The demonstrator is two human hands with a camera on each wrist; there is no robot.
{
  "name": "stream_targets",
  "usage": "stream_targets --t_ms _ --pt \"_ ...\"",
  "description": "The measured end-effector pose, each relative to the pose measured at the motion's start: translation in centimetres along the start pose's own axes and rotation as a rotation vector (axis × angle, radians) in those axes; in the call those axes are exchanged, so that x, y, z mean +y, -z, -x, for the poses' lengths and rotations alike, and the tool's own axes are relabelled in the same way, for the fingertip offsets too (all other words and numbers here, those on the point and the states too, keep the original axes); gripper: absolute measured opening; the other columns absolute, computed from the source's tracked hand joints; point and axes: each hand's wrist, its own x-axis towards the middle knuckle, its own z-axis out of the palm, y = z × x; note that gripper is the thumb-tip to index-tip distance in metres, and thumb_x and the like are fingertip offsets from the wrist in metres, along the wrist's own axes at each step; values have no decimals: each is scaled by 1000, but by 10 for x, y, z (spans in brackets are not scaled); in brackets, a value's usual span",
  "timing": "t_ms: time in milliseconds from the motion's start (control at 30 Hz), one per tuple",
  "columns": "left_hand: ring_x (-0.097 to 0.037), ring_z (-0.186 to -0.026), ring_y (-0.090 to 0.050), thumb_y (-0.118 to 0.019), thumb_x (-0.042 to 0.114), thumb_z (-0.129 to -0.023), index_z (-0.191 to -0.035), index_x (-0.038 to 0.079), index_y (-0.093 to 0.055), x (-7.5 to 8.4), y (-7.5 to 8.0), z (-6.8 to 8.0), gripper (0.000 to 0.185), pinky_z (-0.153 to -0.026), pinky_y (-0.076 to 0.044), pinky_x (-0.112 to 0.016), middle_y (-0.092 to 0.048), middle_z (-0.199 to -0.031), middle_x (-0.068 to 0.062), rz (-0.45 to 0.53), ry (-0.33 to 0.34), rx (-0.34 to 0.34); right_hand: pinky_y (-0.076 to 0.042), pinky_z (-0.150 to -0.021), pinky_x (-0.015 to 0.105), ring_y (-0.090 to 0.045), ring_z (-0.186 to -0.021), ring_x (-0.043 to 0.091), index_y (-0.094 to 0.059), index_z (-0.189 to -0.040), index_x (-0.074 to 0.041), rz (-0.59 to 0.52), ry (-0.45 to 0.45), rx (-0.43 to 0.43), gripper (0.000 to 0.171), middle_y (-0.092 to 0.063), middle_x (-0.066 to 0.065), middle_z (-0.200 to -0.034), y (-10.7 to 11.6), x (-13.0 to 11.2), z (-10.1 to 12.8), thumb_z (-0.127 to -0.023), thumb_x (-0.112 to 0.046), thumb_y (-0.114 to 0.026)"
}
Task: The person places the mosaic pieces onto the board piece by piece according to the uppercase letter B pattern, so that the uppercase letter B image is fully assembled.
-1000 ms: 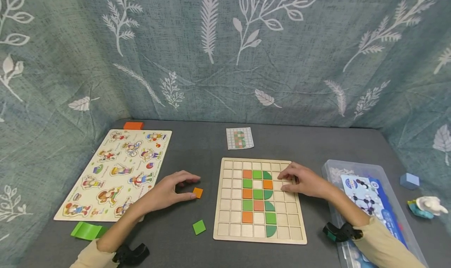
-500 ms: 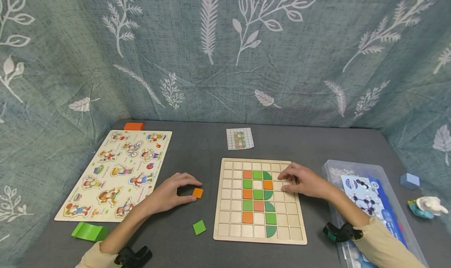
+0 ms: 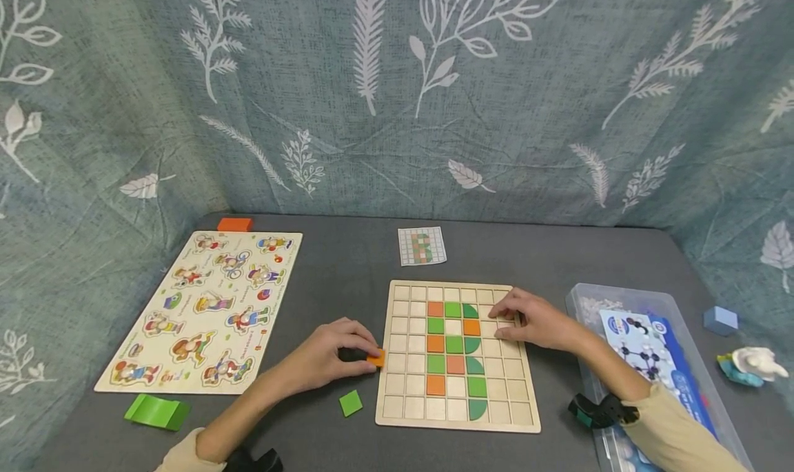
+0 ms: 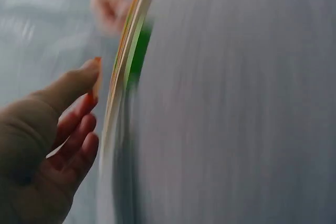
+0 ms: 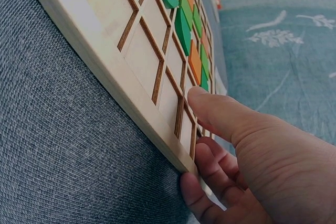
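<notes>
Since half a second ago, left hand (image 3: pixel 322 362) has carried the orange square tile (image 3: pixel 375 358) rightward from the open desk (image 3: pixel 347 265) to the left edge of the wooden grid board (image 3: pixel 403 403); the tile now sits pinched between thumb and fingers, touching or just above that edge, apparently to be brought over a cell. Left wrist view is motion-blurred and shows only the thumb near the board rim. Board lies mid-desk, with orange and green tiles filling its centre columns. Right hand (image 3: pixel 536 318) rests on the board's right side, fingers loosely curled with thumb on top and fingertips under the rim, seemingly steadying it. A green square tile (image 3: pixel 350 402) lies loose near the board.
</notes>
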Motion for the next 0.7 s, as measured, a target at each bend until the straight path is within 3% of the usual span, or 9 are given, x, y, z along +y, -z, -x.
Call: stream_targets --t_ms 133,267,367,467,700 --pt "-4 -94 -56 -77 29 -84 -96 21 -76 36 -26 -19 15 -82 -48 -21 -66 -100 10 -1 -29 -111 -45 -72 23 -50 -83 4 -69 -111 -11 -3 -3 2 28 -57 1 -100 -1 0 0 -88 -26 -72" --pt "-2 -92 -54 -75 31 -85 -94 23 -76 60 -47 -35 12 -80 -44 -11 -64 -97 11 -35 -102 -200 -44 -71 23 -50 -83 5 -69 -111 -11 -3 -7 4 28 -57 1 -100 -2 0 -1 -88 -26 -72" --pt "-1 -88 -52 -75 32 -85 -91 25 -75 67 -56 -43 9 -76 -38 -6 -63 -94 12 -118 -158 -225 -45 -72 23 -50 -83 4 -69 -111 -12 1 -5 2 28 -57 1 -100 -2 1 -1 -88 -27 -72" --pt "-1 -84 -51 -75 32 -84 -91 26 -75 71 -62 -48 10 -73 -35 -5 -63 -93 13 -180 -168 -234 -45 -72 23 -51 -83 4 -69 -111 -12 0 -1 1 27 -57 1 -100 -2 1 -1 -88 -26 -72" --pt "-1 -85 -51 -75 34 -84 -94 25 -76 75 -66 -54 14 -72 -34 -4 -63 -94 11 -147 -118 -274 -45 -71 22 -51 -83 5 -69 -110 -11 4 -2 16 26 -58 1 -100 -1 -1 -1 -87 -22 -73"
